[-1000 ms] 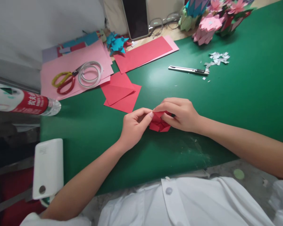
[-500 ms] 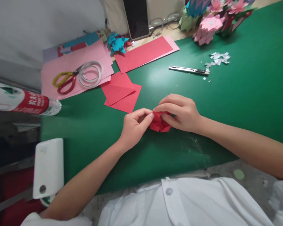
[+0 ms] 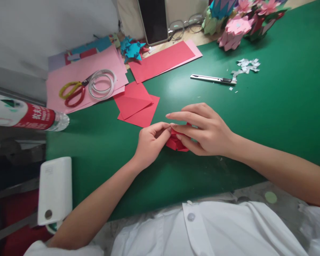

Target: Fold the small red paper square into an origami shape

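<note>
We are viewing one green table (image 3: 269,117), its left side bearing one stack of pink sheets (image 3: 106,58); we are not resolving their number. One bottle (image 3: 40,117) with a red label is lying at the left edge, and one white device (image 3: 55,192) is resting nearer the body, the left forearm partly covering its cable. One right hand (image 3: 210,131) is pressing its thumb and middle finger on a single folded red paper (image 3: 177,143), its index finger extending clear above. One left hand (image 3: 150,145) is pinching that paper's left corner. The paper is lying between both hands, near the front edge; the right fingers are hiding its upper right part. Behind, we are finding one red strip (image 3: 162,60) over a pink one, one phone (image 3: 154,21), and at least two red squares (image 3: 134,96), overlapping. We are counting one pair of glasses (image 3: 177,30), one cutter (image 3: 213,79), one pair of scissors (image 3: 69,90) and two white rings (image 3: 112,85). Smallest, many white scraps (image 3: 248,66) are clustering beyond the cutter.
</note>
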Tool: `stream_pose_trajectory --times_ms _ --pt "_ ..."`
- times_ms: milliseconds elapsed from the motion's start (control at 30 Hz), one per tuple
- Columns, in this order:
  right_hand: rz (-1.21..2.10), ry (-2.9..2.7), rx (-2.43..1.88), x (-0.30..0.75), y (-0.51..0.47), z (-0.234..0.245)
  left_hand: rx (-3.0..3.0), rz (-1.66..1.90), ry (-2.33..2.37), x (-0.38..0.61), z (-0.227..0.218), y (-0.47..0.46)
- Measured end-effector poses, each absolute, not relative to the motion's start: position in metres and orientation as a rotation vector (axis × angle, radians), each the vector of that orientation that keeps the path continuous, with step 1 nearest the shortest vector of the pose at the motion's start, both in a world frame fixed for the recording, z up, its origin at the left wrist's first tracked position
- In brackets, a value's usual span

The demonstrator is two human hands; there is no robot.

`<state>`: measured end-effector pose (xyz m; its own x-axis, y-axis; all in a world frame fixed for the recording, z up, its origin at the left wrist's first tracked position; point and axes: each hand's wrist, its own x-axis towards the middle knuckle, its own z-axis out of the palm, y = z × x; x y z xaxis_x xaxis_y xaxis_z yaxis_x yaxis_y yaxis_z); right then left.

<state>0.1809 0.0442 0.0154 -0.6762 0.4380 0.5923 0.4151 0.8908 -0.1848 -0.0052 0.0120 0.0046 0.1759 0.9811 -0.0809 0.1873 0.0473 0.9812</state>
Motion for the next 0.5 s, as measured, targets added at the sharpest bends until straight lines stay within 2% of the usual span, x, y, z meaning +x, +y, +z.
stream_pose_trajectory --times_ms 200,367,500 --pt "0.033 -2.470 -0.656 0.179 0.038 0.020 1.292 0.988 1.241 -0.004 0.004 0.012" --pt "-0.098 -2.512 -0.680 0.176 0.032 0.021 1.170 1.025 1.057 -0.005 0.002 0.011" --pt "-0.017 -2.466 -0.700 0.176 0.032 0.020 1.192 1.033 1.097 -0.004 0.003 0.010"
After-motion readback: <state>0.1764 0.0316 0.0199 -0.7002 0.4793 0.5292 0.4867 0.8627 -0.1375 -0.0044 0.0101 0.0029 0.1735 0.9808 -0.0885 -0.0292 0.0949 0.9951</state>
